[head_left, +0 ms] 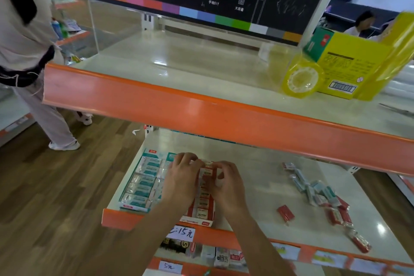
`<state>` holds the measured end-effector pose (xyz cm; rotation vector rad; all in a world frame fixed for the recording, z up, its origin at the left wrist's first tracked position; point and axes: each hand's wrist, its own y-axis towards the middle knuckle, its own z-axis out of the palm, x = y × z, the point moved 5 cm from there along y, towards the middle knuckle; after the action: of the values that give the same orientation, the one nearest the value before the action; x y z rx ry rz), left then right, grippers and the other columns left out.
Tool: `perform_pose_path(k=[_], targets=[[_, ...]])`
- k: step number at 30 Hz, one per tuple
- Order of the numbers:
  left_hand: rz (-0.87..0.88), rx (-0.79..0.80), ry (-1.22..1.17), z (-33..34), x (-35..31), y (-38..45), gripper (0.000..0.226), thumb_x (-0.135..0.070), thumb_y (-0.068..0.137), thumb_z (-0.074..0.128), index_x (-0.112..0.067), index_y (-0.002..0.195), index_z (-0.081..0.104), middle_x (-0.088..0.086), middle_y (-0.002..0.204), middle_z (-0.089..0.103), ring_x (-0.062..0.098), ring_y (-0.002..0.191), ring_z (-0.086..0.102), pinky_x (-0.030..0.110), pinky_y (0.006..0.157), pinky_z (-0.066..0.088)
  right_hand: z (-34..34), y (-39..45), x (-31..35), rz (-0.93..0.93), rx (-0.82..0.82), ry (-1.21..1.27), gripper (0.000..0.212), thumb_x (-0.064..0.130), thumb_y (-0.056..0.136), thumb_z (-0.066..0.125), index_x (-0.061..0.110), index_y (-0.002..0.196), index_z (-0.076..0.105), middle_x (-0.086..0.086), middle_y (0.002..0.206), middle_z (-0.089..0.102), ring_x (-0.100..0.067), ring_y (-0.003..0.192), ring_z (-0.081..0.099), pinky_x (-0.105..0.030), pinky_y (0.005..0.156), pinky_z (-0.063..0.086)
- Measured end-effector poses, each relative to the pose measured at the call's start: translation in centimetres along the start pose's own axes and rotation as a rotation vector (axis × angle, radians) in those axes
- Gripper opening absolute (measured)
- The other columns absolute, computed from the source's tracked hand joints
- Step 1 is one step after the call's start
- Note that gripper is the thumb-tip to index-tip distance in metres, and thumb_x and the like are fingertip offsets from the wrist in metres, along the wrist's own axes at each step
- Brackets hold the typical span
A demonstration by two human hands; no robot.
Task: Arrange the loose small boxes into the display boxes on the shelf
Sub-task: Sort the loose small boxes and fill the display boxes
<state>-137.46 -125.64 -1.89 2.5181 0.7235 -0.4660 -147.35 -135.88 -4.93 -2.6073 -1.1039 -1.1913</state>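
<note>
Red display box: red-and-white small boxes in a row | left hand, right hand: fingers curled, pinching its top box | loose boxes: heaped at 3 o'clock

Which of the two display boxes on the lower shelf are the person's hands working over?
The red-and-white display box, right of the teal display box. Both the left hand and right hand are on its small boxes; the teal one is untouched.

A clear yellow tape roll is leaning against a yellow cardboard carton; a person in pale trousers is standing left
</note>
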Motion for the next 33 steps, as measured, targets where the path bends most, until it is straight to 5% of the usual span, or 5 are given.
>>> perform_pose_path(k=[5,13,20,29,33], targets=[[0.142,-0.002,-0.128,1.9,-4.6,-0.3,0.029,-0.002,0.07,0.067,-0.019,0.094,0.07,-0.002,0.102,0.062,0.021,0.104,0.053,0.034,0.079,0.049,-3.2,-1.1,-3.1,0.066,-0.123,-0.002,0.025,0.019,0.085,0.07,0.022,0.11,0.064,0.009,0.108,0.056,-0.001,0.077,0.055,-0.004,0.061,0.039],[0.302,0.236,-0.129,7.9,-10.8,-1.2,0.033,-0.016,0.088,0.048,-0.025,0.115,0.063,-0.007,0.122,0.055,0.015,0.124,0.039,0.028,0.099,0.035,-9.5,-4.3,-8.5,0.223,-0.23,-0.102,0.024,0.016,0.088,0.067,0.02,0.111,0.064,0.006,0.105,0.063,-0.009,0.08,0.059,-0.023,0.077,0.048],[0.428,0.367,-0.125,11.4,-16.1,-2.3,0.033,-0.027,0.091,0.043,-0.03,0.119,0.06,-0.013,0.128,0.054,0.016,0.123,0.04,0.03,0.098,0.034,-14.9,-7.8,-12.8,0.374,-0.316,-0.173,0.03,0.021,0.086,0.067,0.021,0.116,0.064,0.002,0.112,0.059,-0.002,0.071,0.055,-0.017,0.066,0.041],[0.405,0.392,-0.058,13.9,-17.9,-3.3,0.038,-0.033,0.092,0.047,-0.038,0.13,0.047,-0.012,0.126,0.048,0.019,0.114,0.042,0.034,0.092,0.035,-18.7,-9.4,-17.8,0.596,-0.18,-0.286,0.057,0.024,0.087,0.06,0.025,0.141,0.04,-0.002,0.155,0.024,-0.026,0.108,0.061,-0.031,0.082,0.044],[0.315,0.319,-0.071,13.5,-16.9,-3.5,0.037,-0.038,0.088,0.055,-0.038,0.125,0.055,-0.004,0.111,0.052,0.022,0.104,0.046,0.035,0.087,0.038,-18.1,-8.8,-18.1,0.603,-0.177,-0.328,0.044,0.024,0.088,0.058,0.021,0.131,0.056,0.003,0.151,0.035,-0.019,0.119,0.055,-0.027,0.084,0.042]])
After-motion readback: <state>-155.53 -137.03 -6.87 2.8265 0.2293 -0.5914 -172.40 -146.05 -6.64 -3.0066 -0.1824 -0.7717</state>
